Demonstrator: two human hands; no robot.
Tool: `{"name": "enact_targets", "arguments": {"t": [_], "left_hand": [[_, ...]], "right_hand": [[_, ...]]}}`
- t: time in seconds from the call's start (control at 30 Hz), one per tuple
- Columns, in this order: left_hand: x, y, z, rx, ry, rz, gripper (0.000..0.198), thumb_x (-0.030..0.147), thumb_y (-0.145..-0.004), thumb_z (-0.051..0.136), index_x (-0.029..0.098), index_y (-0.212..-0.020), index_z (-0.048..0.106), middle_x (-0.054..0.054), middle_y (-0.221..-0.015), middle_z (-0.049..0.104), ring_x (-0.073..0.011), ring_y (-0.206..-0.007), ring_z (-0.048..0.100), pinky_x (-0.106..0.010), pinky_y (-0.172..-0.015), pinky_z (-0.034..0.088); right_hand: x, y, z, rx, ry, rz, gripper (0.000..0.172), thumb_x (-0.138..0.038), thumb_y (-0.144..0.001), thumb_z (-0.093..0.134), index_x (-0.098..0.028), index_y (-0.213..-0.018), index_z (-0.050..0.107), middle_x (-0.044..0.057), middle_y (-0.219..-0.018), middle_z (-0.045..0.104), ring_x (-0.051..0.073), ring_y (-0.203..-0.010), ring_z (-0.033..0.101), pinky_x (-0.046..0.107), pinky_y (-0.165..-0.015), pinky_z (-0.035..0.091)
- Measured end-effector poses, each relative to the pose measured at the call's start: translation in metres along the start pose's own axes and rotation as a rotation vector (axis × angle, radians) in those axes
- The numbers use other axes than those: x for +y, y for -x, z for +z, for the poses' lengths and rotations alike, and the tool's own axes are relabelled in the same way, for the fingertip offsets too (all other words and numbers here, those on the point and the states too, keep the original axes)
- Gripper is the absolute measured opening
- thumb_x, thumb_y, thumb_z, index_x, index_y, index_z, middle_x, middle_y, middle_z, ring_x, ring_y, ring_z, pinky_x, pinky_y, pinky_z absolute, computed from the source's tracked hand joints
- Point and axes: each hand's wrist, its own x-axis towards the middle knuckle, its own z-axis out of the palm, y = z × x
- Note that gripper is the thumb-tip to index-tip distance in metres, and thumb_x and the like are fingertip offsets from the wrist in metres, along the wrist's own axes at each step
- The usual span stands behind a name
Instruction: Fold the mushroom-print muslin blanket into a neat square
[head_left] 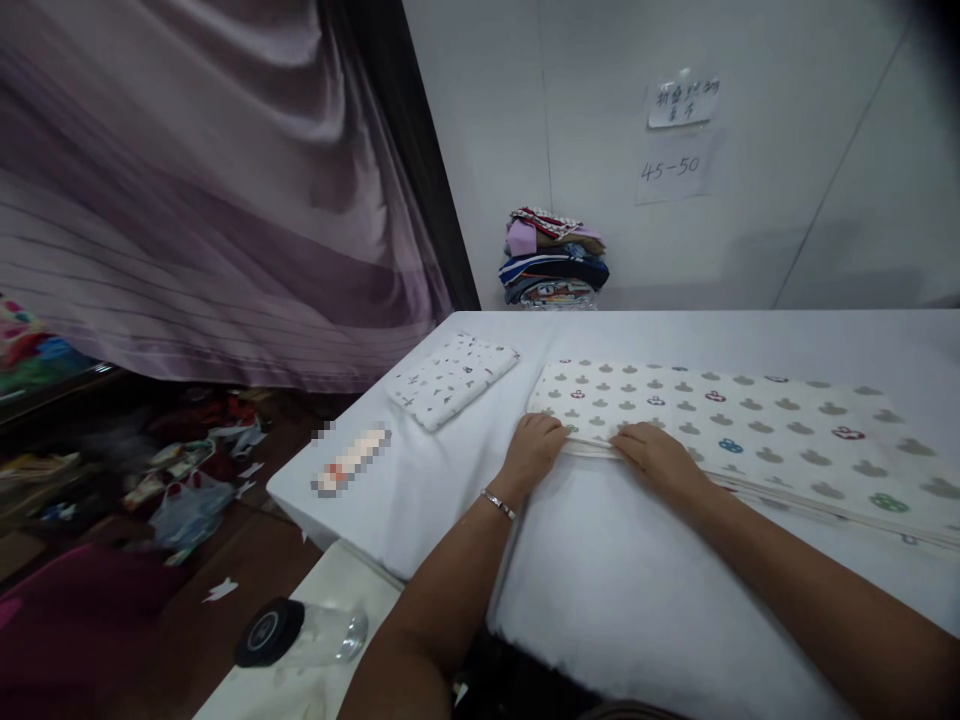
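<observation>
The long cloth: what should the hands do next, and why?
Maybe lift the long cloth by its left end and fold it rightward: the left hand and right hand are both at its near edge by that end, and it lies in a long strip.

We see curtain [247, 180] L, 2 notes [684, 102] on wall [487, 120], clothes stack [555, 268] near it, jar [326, 635] w/ blk lid [281, 630], bag [191, 512] on flr [259, 560].
</observation>
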Motion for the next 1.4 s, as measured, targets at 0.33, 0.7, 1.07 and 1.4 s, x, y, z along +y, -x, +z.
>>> {"name": "enact_targets", "arguments": {"t": [0.33,0.7,1.07,1.4], "left_hand": [[0.004,0.009,-0.003,-0.06,0.027,-0.041,0.019,0.023,-0.092,0.049,0.024,-0.103,0.064,-0.004,-0.097,0.063,-0.0173,-0.099,0.052,-0.034,-0.087,0.038],[0.003,0.012,-0.005,-0.031,0.042,-0.025,0.03,0.016,-0.082,0.055,0.021,-0.111,0.058,-0.006,-0.11,0.061,-0.0199,-0.108,0.05,-0.037,-0.094,0.036],[0.005,0.016,-0.014,0.163,0.558,-0.863,0.005,0.024,-0.079,0.056,0.019,-0.08,0.056,-0.001,-0.077,0.062,-0.0139,-0.07,0.059,-0.026,-0.065,0.044],[0.012,0.013,-0.01,0.042,1.281,-1.192,0.012,0.012,-0.076,0.057,0.013,-0.088,0.054,-0.002,-0.077,0.063,-0.0051,-0.05,0.057,-0.015,-0.043,0.036]], "right_hand": [[0.002,0.004,0.006,0.011,-0.034,-0.073,0.034,-0.03,-0.096,0.034,-0.019,-0.1,0.067,0.009,-0.092,0.063,0.022,-0.083,0.053,0.035,-0.073,0.042],[-0.001,0.007,0.013,0.027,0.017,-0.045,0.029,-0.025,-0.095,0.038,-0.018,-0.108,0.063,0.01,-0.101,0.062,0.024,-0.091,0.053,0.036,-0.076,0.042],[-0.022,-0.018,0.006,-0.007,0.039,-0.069,0.024,-0.025,-0.094,0.039,-0.021,-0.092,0.063,0.008,-0.092,0.062,0.022,-0.085,0.053,0.033,-0.072,0.039],[-0.044,-0.053,0.017,-0.104,0.095,-0.097,0.016,-0.022,-0.092,0.048,-0.017,-0.095,0.062,0.008,-0.091,0.061,0.021,-0.087,0.053,0.03,-0.072,0.036]]}}
